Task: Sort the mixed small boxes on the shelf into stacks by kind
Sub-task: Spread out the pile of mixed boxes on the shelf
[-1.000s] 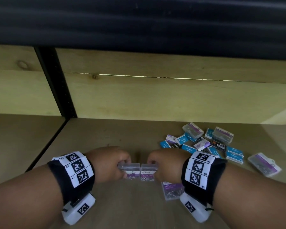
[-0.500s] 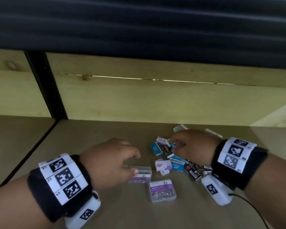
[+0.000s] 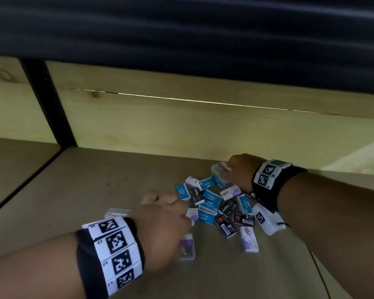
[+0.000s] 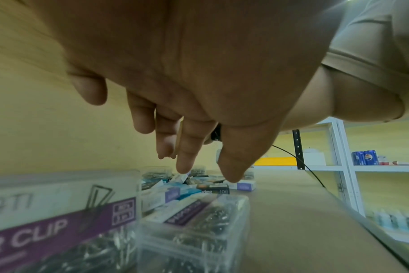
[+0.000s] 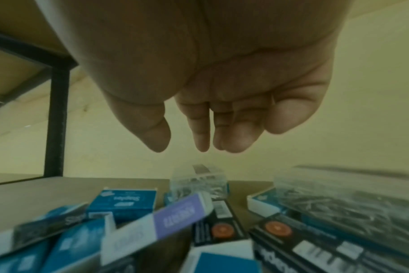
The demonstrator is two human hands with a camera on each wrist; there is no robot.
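Observation:
A mixed pile of small boxes lies on the shelf (image 3: 91, 190): blue staple boxes (image 3: 212, 196), black staple boxes (image 3: 243, 219), white-and-purple boxes (image 3: 248, 239) and clear paper-clip boxes. My left hand (image 3: 181, 212) hovers at the pile's left edge with straight fingers (image 4: 185, 162) and holds nothing. Two clear paper-clip boxes (image 4: 58, 221) (image 4: 194, 230) lie side by side under its wrist. My right hand (image 3: 231, 169) is over the far end of the pile. Its loose fingers (image 5: 201, 136) hang empty just above a clear paper-clip box (image 5: 199, 182).
A black upright post (image 3: 50, 104) splits the shelf at the left. The wooden back wall (image 3: 203, 130) stands close behind the pile. A thin cable (image 3: 317, 270) trails from the right wrist over the front edge. Other shelves with goods (image 4: 364, 158) show at the right.
My left hand let go of the clear boxes and moved right to the pile's edge. My right hand moved from the pile's middle to the clear box at the back.

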